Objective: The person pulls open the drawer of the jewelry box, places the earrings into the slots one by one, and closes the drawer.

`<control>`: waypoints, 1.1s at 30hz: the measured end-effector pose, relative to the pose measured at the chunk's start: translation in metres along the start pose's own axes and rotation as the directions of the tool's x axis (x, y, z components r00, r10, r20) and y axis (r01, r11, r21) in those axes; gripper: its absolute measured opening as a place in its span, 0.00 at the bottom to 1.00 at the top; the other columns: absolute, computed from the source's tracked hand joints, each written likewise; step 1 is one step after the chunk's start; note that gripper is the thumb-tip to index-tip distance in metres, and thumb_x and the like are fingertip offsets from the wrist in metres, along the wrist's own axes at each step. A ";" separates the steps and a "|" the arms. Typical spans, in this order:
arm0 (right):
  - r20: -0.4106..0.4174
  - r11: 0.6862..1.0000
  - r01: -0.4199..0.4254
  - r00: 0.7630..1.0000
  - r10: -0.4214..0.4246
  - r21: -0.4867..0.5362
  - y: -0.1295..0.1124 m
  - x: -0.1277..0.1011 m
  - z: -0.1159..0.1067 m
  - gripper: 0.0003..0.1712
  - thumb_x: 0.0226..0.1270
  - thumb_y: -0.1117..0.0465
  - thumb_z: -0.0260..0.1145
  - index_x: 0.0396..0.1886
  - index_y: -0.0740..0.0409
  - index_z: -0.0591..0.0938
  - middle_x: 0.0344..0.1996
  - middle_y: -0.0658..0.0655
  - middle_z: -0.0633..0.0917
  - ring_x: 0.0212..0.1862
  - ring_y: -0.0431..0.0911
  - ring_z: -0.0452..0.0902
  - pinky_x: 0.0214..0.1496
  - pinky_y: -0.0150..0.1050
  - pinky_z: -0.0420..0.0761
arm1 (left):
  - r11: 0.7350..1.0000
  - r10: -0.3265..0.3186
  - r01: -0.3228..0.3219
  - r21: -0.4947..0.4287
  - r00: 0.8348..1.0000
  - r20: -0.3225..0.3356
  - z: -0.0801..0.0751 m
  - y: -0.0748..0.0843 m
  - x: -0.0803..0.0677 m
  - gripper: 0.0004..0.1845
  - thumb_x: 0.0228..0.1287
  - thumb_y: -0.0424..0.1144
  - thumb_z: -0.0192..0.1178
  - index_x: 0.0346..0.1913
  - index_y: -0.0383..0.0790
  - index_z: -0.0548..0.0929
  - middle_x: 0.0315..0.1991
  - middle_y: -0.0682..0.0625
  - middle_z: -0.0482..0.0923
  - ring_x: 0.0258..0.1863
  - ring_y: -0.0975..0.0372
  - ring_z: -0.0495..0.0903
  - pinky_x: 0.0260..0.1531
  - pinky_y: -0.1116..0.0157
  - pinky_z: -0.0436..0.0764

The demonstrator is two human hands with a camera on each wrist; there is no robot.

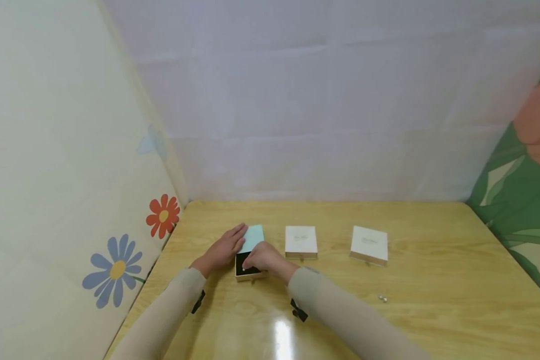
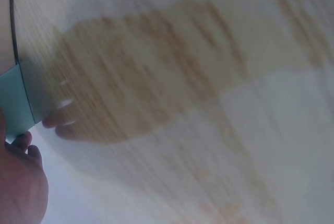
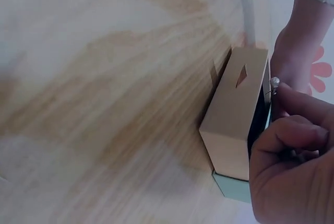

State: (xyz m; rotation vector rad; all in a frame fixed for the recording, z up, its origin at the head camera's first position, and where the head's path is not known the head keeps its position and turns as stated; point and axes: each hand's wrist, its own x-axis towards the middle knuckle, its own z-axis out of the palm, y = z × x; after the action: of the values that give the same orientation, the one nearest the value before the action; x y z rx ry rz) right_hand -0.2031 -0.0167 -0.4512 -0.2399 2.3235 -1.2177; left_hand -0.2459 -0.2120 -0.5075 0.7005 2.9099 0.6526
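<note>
- The pale wooden table [image 1: 432, 280] with a glossy top carries everything, with printed fabric sheets hung round it.
- Two closed flat cream cardboard boxes [image 1: 301, 241] and [image 1: 369, 244] lie side by side to the right of the hands, well apart from them.
- The small sliding gift box sits at the table's left middle: its mint-green card sleeve [image 1: 253, 237] lies further from the person, and the beige card drawer with a dark lining [image 1: 248, 270] is pulled out toward them.
- The left hand [image 1: 222, 250] lies flat on the sleeve's left edge, fingers straight and pressing it down.
- The right hand [image 1: 263, 257] hovers over the open drawer, its fingertips [image 3: 292, 106] pinched narrowly on a tiny pearl-headed stud earring [image 3: 274, 82].
- A second tiny silvery piece [image 1: 383, 299] lies loose near the right forearm.
- Judged from the pictures, the box is light, stiff card that would slide easily on the gloss, so it is best steadied by its side walls; the stud is small, slippery and easily dropped, best held by the head.
</note>
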 end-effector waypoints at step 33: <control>-0.054 0.836 0.078 0.990 -0.127 -0.544 -0.004 0.002 0.012 0.18 0.67 0.54 0.72 0.16 0.49 0.85 0.20 0.45 0.84 0.23 0.39 0.74 0.30 0.36 0.81 | 1.000 0.019 -0.019 -0.008 0.999 -0.032 0.005 -0.005 -0.001 0.29 0.85 0.47 0.39 0.80 0.38 0.56 0.81 0.42 0.52 0.79 0.48 0.54 0.77 0.49 0.57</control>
State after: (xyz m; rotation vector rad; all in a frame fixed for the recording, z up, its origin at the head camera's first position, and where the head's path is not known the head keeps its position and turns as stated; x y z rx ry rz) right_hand -0.1993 -0.0281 -0.4547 -0.5193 2.7215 -0.5881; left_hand -0.2461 -0.2141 -0.5141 0.7246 2.9316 0.6839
